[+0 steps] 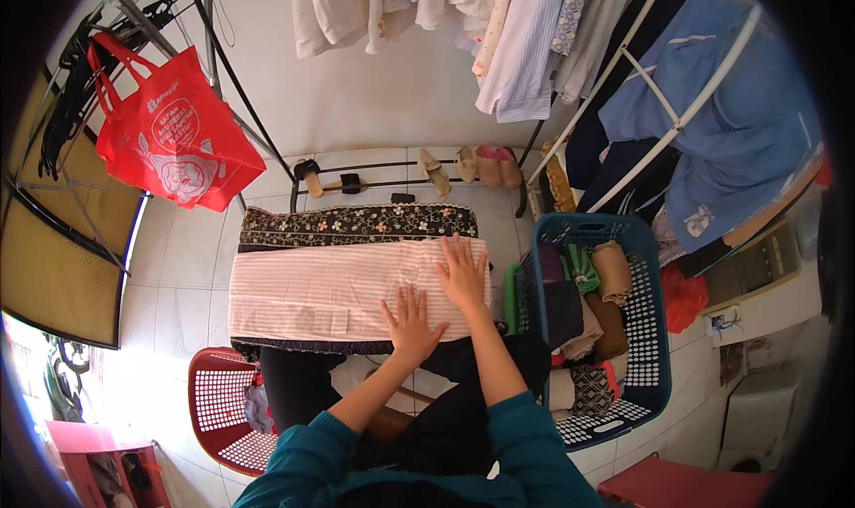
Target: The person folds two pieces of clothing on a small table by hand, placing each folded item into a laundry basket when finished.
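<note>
A folded pink-and-white striped cloth (300,281) lies flat across a padded surface covered in black floral fabric (361,224). My left hand (411,328) rests palm down on the cloth's near part, right of its middle, fingers spread. Farther forward, near the cloth's right end, my right hand (462,274) also lies flat with spread fingers. Neither hand grips anything. A small stitched rectangle shows near the cloth's near edge, left of my left hand.
At right stands a blue plastic basket (658,307) with rolled clothes; a red basket (207,401) holds cloth at lower left. A red bag (180,127) hangs upper left. Clothes (521,60) hang ahead above a shoe rack (374,184). Blue garments (728,120) hang at right.
</note>
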`<state>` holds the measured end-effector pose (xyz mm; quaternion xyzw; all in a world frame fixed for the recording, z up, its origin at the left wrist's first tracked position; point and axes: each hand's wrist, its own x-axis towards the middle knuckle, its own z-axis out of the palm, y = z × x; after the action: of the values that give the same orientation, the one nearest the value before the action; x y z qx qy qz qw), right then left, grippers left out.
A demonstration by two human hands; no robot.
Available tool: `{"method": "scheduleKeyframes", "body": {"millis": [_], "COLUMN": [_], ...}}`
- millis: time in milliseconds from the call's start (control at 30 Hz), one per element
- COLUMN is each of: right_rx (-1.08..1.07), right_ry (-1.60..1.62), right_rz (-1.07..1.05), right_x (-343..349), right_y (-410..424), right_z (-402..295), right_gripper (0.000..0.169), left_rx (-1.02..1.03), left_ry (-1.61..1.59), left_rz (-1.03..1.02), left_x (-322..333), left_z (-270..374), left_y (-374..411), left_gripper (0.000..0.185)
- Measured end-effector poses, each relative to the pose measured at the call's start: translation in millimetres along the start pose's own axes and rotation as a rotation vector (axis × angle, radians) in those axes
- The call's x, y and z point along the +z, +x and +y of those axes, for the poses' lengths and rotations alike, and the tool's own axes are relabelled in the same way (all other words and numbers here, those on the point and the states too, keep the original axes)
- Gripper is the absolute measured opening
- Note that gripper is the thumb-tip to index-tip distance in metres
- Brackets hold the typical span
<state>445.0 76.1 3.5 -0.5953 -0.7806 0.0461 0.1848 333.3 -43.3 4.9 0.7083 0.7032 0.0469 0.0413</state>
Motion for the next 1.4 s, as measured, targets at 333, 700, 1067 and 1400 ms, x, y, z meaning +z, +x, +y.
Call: {"method": "scheduleKeyframes", "body": {"millis": [333,700,1067,1400], "right_rx": [0.745,0.719,0.453,0.153], "right_ry": [0.341,1.145,0.992,0.757], "right_rz": [-0.219,-0.209,-0.081,-0.202], "right_x": [-31.1,-103.6,-100.8,-38.9], "right_y": [-15.8,-29.5,-28.6,-39.6], "right_z": [30.8,62.7,28.6,-45.7], "right_gripper": [0.074,0.034,0.042,0.055], "left_rx": [0.226,0.174,0.243,-0.533], "left_ry": [-0.131,-0.354,-0.846,-1.961], "left_rz": [0.168,0.212,0.252,-0.414], "left_x": [12.8,2.2,38.8,-7.4], "left_z": [-10.3,46.1,62.2,-45.3], "left_y": [71.2,76.8,80.3,63.1], "left_gripper": [0.063,0.06,0.054,0.041]}}
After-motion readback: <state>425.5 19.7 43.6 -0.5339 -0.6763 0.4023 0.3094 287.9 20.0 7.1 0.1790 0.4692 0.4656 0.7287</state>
